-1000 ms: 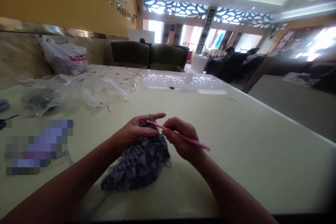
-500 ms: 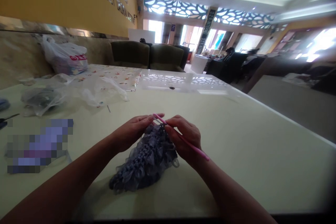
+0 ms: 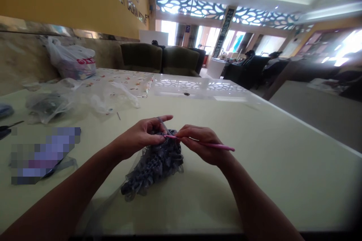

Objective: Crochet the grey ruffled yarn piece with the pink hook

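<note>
A ruffled grey-blue crochet piece [image 3: 158, 167] hangs below my hands, its lower end on the pale table. My left hand [image 3: 144, 135] pinches the top edge of the piece between thumb and fingers, with the index finger stretched out. A strand of grey ribbon yarn [image 3: 164, 125] runs from that index finger down to the work. A pink crochet hook [image 3: 216, 145] is gripped in my right hand [image 3: 202, 141]; its tip meets the top of the piece beside my left thumb. Where the hook enters the stitches is too small to make out.
On the left lie a blurred-out bluish flat object [image 3: 48, 154], scissors [image 3: 8, 128] and clear plastic bags [image 3: 46, 107]. A full white bag [image 3: 73, 60] stands by the wall on a patterned cloth [image 3: 124, 79]. Armchairs [image 3: 181, 60] and seated people are beyond the table.
The crochet hook has swung nearer to level and its tip has come down to the work. My left index finger has lifted with the yarn, and the piece has shifted slightly.
</note>
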`<state>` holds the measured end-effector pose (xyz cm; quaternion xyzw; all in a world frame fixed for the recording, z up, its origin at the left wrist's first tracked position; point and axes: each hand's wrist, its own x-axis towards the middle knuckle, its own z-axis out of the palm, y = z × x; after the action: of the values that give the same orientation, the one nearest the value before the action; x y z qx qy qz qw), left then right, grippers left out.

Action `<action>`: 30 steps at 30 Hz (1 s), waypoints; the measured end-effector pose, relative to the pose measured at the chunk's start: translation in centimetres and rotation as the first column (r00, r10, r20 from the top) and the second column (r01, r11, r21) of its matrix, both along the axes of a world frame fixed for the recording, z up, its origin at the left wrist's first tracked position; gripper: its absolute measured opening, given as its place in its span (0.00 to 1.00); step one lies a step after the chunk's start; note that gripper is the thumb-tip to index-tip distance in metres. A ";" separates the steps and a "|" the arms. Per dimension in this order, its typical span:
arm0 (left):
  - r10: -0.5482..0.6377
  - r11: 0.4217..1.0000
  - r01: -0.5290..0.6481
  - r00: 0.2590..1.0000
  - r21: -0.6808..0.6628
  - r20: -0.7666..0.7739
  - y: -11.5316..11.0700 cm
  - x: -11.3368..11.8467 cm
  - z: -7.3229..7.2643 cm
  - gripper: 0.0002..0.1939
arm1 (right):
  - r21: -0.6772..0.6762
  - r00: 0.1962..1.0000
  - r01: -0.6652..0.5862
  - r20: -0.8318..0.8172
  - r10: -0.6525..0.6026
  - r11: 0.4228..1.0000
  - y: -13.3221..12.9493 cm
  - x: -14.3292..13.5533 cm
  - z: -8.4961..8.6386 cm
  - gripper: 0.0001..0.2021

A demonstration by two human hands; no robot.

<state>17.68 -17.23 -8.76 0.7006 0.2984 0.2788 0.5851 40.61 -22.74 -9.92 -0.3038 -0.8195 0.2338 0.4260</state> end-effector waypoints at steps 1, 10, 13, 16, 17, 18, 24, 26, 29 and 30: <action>0.021 0.999 -0.020 1.000 0.025 -0.019 -0.1 0.1 0.1 0.04 | 0.007 0.999 0.007 0.034 -0.007 1.000 0.0 0.1 0.1 0.07; 0.260 0.915 -0.213 0.961 0.343 -0.098 -1.0 0.9 0.2 0.03 | 0.184 0.976 0.085 0.183 -0.119 0.979 -0.1 -0.7 -0.3 0.09; 0.229 0.923 -0.173 0.965 0.345 -0.128 -0.9 0.8 0.4 0.02 | 0.198 0.985 0.087 0.130 -0.114 0.976 -0.1 -0.9 -0.7 0.08; 0.234 0.916 -0.169 0.962 0.365 -0.143 -0.9 0.8 0.4 0.02 | 0.201 0.987 0.094 0.108 -0.117 0.975 -0.1 -1.1 -0.9 0.08; 0.244 0.910 -0.174 0.959 0.378 -0.145 -0.9 0.8 0.3 0.03 | 0.208 0.985 0.103 0.116 -0.129 0.973 -0.1 -1.1 -0.9 0.08; 0.255 0.902 -0.181 0.956 0.393 -0.146 -1.0 0.9 0.2 0.05 | 0.220 0.981 0.112 0.132 -0.143 0.969 -0.1 -1.2 -0.9 0.08; 0.326 0.851 -0.222 0.934 0.476 -0.147 -1.5 1.5 -0.8 0.30 | 0.376 0.895 0.174 0.325 -0.305 0.910 -0.2 -1.7 -1.1 0.10; 0.366 0.831 -0.257 0.920 0.494 -0.137 -1.6 1.8 -1.1 0.32 | 0.473 0.846 0.190 0.366 -0.388 0.861 -0.2 -1.9 -1.3 0.11; 0.393 0.823 -0.288 0.911 0.489 -0.126 -1.5 1.9 -1.2 0.27 | 0.526 0.820 0.184 0.384 -0.425 0.830 0.0 -1.8 -1.3 0.12; 0.389 0.826 -0.286 0.913 0.485 -0.125 -1.4 1.9 -1.3 0.24 | 0.512 0.827 0.180 0.384 -0.411 0.840 0.0 -1.8 -1.2 0.12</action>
<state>19.63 -18.64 -10.04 0.7801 0.4067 0.3618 0.3085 38.84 -22.71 -11.15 -0.3705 -0.8711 -0.1176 0.3002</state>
